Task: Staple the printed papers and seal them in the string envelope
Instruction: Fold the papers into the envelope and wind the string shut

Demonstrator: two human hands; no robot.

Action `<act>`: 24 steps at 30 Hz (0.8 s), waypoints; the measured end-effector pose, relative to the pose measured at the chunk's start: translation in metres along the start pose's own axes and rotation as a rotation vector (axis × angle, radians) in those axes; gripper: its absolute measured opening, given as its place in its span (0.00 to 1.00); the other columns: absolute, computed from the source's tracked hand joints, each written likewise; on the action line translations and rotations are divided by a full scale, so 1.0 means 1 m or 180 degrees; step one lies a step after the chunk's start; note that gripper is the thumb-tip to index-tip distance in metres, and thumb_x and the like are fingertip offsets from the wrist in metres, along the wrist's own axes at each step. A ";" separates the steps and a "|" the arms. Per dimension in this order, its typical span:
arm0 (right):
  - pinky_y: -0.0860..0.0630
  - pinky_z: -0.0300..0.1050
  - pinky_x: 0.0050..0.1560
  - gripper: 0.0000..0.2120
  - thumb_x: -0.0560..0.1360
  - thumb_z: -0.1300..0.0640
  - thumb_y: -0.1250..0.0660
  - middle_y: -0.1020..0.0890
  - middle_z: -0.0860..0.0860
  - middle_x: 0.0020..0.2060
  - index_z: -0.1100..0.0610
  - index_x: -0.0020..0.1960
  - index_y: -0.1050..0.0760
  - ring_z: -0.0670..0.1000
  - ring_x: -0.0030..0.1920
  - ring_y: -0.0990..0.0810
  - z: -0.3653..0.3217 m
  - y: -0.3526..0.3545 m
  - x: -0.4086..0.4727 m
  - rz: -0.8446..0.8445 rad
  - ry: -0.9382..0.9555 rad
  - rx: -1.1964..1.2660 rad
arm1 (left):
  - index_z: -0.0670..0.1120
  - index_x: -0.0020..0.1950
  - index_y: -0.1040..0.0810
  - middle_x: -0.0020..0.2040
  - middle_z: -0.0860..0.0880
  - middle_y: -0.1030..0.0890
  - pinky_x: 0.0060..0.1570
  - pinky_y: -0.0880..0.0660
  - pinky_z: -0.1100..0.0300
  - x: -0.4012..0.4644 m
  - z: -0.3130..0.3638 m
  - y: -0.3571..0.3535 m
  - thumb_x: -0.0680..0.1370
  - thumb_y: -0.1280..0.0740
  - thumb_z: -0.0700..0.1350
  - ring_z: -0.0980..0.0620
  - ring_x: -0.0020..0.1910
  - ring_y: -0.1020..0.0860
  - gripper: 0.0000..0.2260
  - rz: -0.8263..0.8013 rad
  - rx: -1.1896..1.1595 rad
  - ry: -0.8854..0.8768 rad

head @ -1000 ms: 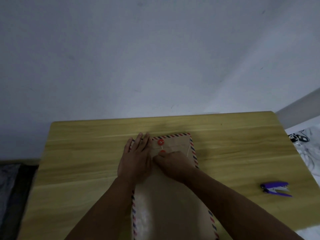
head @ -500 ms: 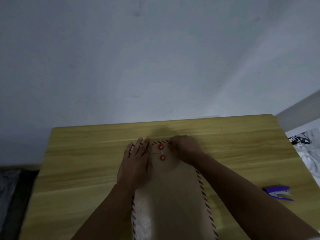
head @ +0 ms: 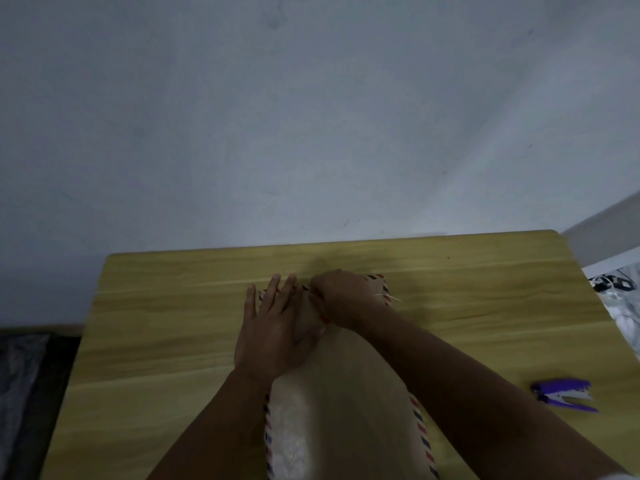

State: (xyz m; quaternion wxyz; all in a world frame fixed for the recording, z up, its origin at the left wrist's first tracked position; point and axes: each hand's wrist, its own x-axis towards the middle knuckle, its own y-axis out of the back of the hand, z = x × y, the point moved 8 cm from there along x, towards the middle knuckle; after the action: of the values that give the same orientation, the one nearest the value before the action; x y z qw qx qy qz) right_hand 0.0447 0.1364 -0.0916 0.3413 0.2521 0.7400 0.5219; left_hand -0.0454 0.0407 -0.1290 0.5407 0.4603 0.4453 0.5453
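While the brown string envelope point(head: 346, 393) with its red-and-blue striped border lies flat along the middle of the wooden table point(head: 173, 323), the left hand point(head: 273, 327) presses down on its upper left part with fingers straight and spread. The right hand point(head: 341, 297) sits curled over the envelope's top edge, fingers bunched where the closure lies; a thin pale string point(head: 389, 297) trails from under it, so it seems to pinch that string. A purple stapler point(head: 564, 394) rests well apart, near the table's right edge.
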 end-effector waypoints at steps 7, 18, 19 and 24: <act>0.25 0.49 0.43 0.09 0.80 0.49 0.38 0.17 0.52 0.49 0.53 0.51 0.22 0.55 0.49 0.19 0.014 -0.007 -0.046 0.0248 0.0171 0.0397 | 0.50 0.80 0.35 0.84 0.45 0.44 0.77 0.52 0.30 0.000 0.001 -0.003 0.77 0.46 0.73 0.40 0.83 0.50 0.38 0.0009 0.0101 0.0048; 0.39 0.39 0.28 0.06 0.72 0.55 0.29 0.22 0.51 0.34 0.56 0.46 0.22 0.51 0.28 0.24 0.003 -0.013 -0.105 0.0513 0.1039 -0.0584 | 0.52 0.81 0.37 0.84 0.46 0.45 0.77 0.51 0.32 -0.002 0.001 -0.004 0.82 0.49 0.56 0.41 0.84 0.51 0.27 0.0056 0.0043 0.0086; 0.39 0.39 0.28 0.08 0.71 0.54 0.28 0.22 0.50 0.35 0.55 0.47 0.23 0.51 0.28 0.24 -0.002 -0.018 -0.106 0.0470 0.1072 -0.0605 | 0.52 0.81 0.37 0.84 0.46 0.45 0.77 0.50 0.32 -0.001 0.001 -0.004 0.82 0.49 0.56 0.41 0.84 0.51 0.27 0.0046 0.0042 0.0092; 0.30 0.47 0.31 0.09 0.79 0.53 0.37 0.20 0.55 0.45 0.56 0.54 0.25 0.58 0.38 0.19 -0.030 -0.034 -0.090 0.0225 0.0977 -0.0482 | 0.51 0.81 0.36 0.84 0.46 0.44 0.77 0.49 0.31 -0.002 0.001 -0.005 0.80 0.46 0.54 0.40 0.83 0.50 0.28 0.0019 0.0027 0.0058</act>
State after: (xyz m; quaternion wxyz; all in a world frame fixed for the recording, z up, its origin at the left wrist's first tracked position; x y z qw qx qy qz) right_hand 0.0786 0.0422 -0.0951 0.2237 0.1689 0.7327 0.6202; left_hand -0.0432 0.0388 -0.1337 0.5330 0.4590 0.4512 0.5492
